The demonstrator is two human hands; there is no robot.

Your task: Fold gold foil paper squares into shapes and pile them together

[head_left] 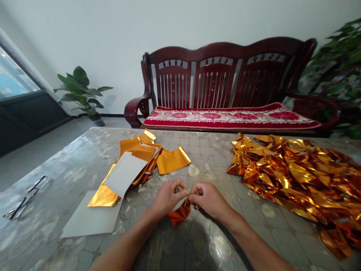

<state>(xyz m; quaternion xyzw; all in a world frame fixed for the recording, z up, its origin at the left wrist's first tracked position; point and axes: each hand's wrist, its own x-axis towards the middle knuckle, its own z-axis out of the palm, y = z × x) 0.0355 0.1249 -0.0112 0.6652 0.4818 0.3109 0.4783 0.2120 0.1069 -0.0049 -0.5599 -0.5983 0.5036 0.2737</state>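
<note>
Both my hands meet near the front middle of the table, pinching one piece of gold foil paper (180, 213) that is partly folded. My left hand (169, 195) is closed on its upper left side. With thumb and fingers pressed together, my right hand (207, 197) grips the top right of the same piece. The foil's lower part hangs below my fingers, shiny orange-gold; the pinched edge is mostly hidden. Left of my hands lies a stack of flat gold foil sheets (146, 152), some with the pale back up. To the right spreads a large heap of folded foil pieces (296, 173).
Pale grey sheets (91, 218) lie under the stack's near end. Eyeglasses (26, 199) rest at the table's left side. Beyond the patterned tabletop (208, 150) stands a dark wooden bench (217, 82) with a red floral cushion (231, 116). Potted plants stand at both sides.
</note>
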